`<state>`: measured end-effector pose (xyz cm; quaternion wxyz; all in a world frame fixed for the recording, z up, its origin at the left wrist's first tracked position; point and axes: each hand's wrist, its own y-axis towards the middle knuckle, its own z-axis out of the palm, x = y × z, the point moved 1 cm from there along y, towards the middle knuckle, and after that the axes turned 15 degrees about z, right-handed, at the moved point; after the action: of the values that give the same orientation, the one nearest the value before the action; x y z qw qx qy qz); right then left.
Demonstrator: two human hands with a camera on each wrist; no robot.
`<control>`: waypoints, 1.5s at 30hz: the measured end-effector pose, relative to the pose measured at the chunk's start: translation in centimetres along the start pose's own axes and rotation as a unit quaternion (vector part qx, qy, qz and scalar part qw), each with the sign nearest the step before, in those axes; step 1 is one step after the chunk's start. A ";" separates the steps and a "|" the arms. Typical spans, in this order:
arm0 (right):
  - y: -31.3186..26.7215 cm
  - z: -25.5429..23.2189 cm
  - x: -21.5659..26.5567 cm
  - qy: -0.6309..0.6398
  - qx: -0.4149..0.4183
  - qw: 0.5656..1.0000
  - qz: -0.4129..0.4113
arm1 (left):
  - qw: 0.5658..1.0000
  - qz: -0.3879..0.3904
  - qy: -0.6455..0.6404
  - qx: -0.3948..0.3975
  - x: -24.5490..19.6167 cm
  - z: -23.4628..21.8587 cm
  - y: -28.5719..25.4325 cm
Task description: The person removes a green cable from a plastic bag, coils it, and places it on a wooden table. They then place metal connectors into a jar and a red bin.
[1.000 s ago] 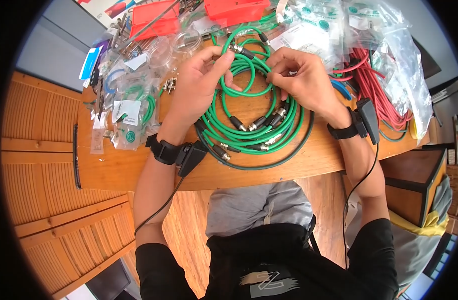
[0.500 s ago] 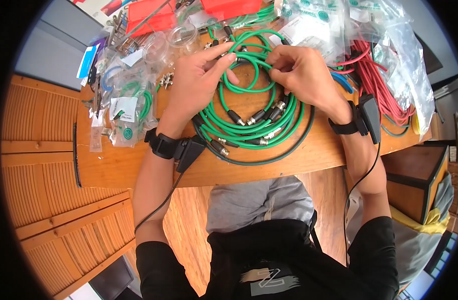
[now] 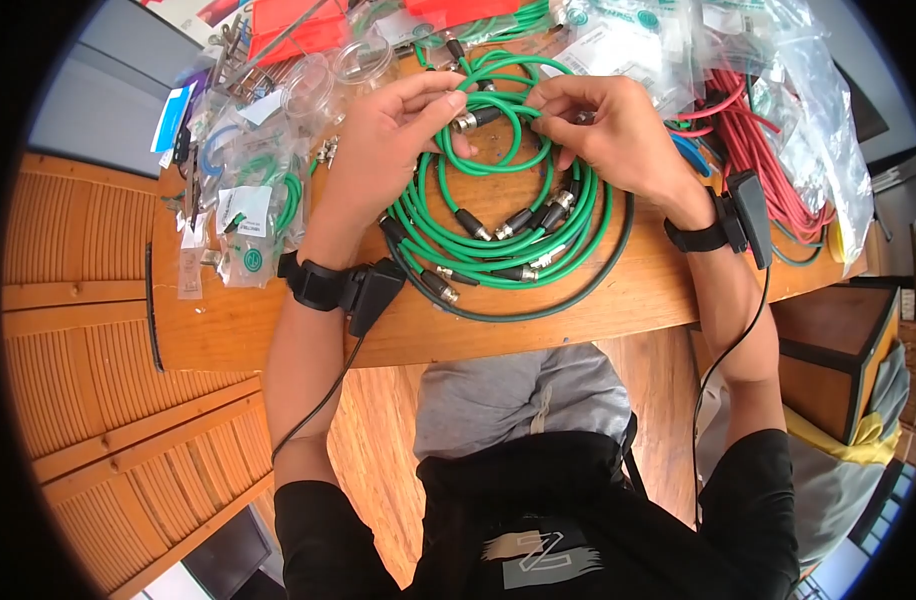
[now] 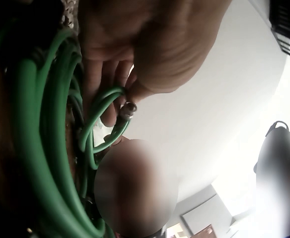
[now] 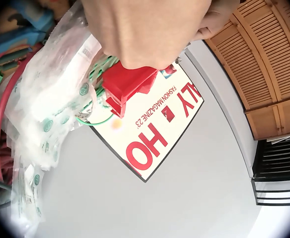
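Observation:
Above the table, my left hand [image 3: 393, 130] grips a small coil of green cable [image 3: 490, 170] between thumb and fingers. A metal-tipped BNC connector [image 3: 468, 122] with a black sleeve sticks out by the left thumb, and the left wrist view shows the connector [image 4: 129, 109] beside the fingers. On the coil's other side, my right hand [image 3: 608, 125] pinches the cable with thumb and forefinger; its fingertips are hidden in the right wrist view. Beneath both hands lies a larger coil of green cables [image 3: 478, 262], with several black-sleeved BNC connectors on its inner and lower loops.
Clear bags [image 3: 263, 215] with green cable lie at the left, by round plastic tubs [image 3: 363, 62]. Red boxes [image 3: 293, 28] stand at the back. Plastic bags [image 3: 628, 45] and a bundle of red cables [image 3: 758, 160] fill the right side of the wooden table [image 3: 228, 330].
The connector by the left thumb, partly hidden half a second ago, now shows lower than at first. The upper loops have shifted slightly. Both hands stay on the small coil.

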<state>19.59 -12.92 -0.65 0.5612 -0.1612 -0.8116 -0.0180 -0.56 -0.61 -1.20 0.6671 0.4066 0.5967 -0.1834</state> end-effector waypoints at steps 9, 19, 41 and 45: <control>0.2 0.4 0.3 0.131 0.073 0.988 -0.027 | 0.974 -0.040 -0.209 0.072 -0.3 0.1 -0.1; -0.4 0.0 0.8 0.150 0.072 0.986 0.030 | 0.959 0.028 -0.283 -0.017 -0.2 -0.8 0.4; -1.1 1.9 0.7 0.017 -0.144 0.985 -0.099 | 0.958 0.004 -0.286 -0.006 -0.5 0.9 0.1; -0.7 2.0 0.1 0.011 -0.147 0.981 -0.127 | 0.964 -0.009 -0.267 0.001 -0.3 1.0 -0.1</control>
<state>17.60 -13.11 -1.23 0.5334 -0.1370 -0.8077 -0.2104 -0.06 -1.48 -0.95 0.8001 0.3378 0.4003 -0.2923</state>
